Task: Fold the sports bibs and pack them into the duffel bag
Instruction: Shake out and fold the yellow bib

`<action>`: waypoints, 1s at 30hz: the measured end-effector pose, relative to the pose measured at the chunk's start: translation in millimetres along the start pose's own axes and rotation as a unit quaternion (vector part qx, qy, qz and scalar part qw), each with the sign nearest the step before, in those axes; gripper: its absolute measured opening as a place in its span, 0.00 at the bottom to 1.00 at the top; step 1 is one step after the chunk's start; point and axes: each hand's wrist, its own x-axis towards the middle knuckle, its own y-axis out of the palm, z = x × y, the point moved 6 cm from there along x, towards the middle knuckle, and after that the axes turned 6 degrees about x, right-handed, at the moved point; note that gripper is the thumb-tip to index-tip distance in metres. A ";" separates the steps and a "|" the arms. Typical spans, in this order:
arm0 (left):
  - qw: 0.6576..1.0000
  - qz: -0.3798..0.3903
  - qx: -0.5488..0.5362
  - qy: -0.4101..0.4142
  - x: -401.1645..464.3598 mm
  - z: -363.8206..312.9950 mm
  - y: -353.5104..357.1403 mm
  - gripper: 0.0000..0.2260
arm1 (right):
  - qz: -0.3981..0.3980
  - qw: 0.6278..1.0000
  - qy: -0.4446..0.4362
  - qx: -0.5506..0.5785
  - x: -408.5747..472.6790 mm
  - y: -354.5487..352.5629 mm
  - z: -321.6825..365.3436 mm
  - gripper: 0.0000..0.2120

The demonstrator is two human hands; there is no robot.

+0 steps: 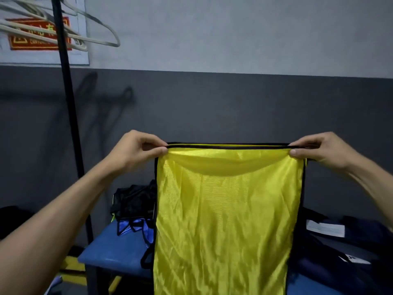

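A yellow mesh bib (227, 220) with black trim hangs stretched in the air in front of me. My left hand (136, 150) pinches its top left corner between thumb and fingers. My right hand (319, 150) pinches the top right corner the same way. The black top edge runs taut between the two hands, and the bib falls below the frame. A dark navy duffel bag (340, 248) with white tags lies at the lower right, partly hidden behind the bib.
A blue bench (110, 250) stands below, with a black bib (134, 201) and a blue bib (136, 226) piled on it. A black rack pole (68, 116) rises at the left, with white hangers (63, 24) at its top. Behind is a grey wall.
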 end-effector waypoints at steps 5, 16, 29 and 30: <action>0.966 0.040 -0.231 -0.109 2.1 6.7 -1.5 0.08 | 0.072 0.996 0.033 -0.037 -7.5 6.9 -9.3 0.15; 0.998 -0.055 -0.002 -0.042 11.1 14.9 -11.1 0.04 | 0.174 0.982 0.065 -0.021 -18.3 32.8 -27.0 0.17; 0.994 0.071 0.006 -0.081 5.9 25.5 -1.2 0.11 | 0.040 0.997 0.063 0.031 -11.9 13.6 -38.9 0.12; 0.992 0.092 0.008 -0.087 3.9 25.0 1.3 0.08 | 0.032 0.996 0.075 0.039 -10.9 11.2 -39.9 0.14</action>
